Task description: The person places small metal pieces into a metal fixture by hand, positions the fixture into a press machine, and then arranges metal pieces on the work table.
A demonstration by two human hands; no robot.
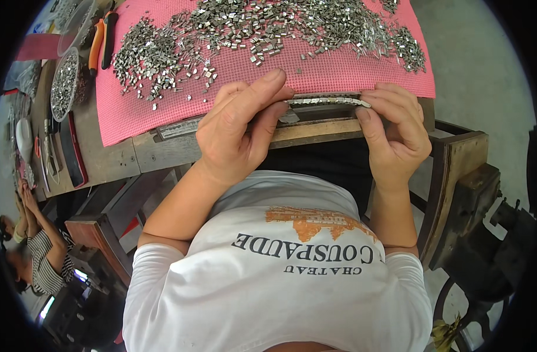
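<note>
A thin, slightly bowed strip of small shiny metal links [327,101] stretches level between my hands, just over the table's front edge. My left hand [236,126] is closed on its left end, thumb and fingers pinching; that end is hidden by the fingers. At the other end, my right hand [397,126] pinches the strip between thumb and fingertips. Beyond them, a heap of small loose metal links [256,29] is spread over a pink woven mat [233,64]. Below the strip runs a wooden ledge [315,130] along the table edge.
Pliers with orange and black handles [97,47] lie left of the mat. Beside them stands a clear tub [79,82] of small metal parts. A dark red-edged flat case [73,149] rests farther left. Black machinery [476,229] stands at right; a person in stripes [48,261] works at lower left.
</note>
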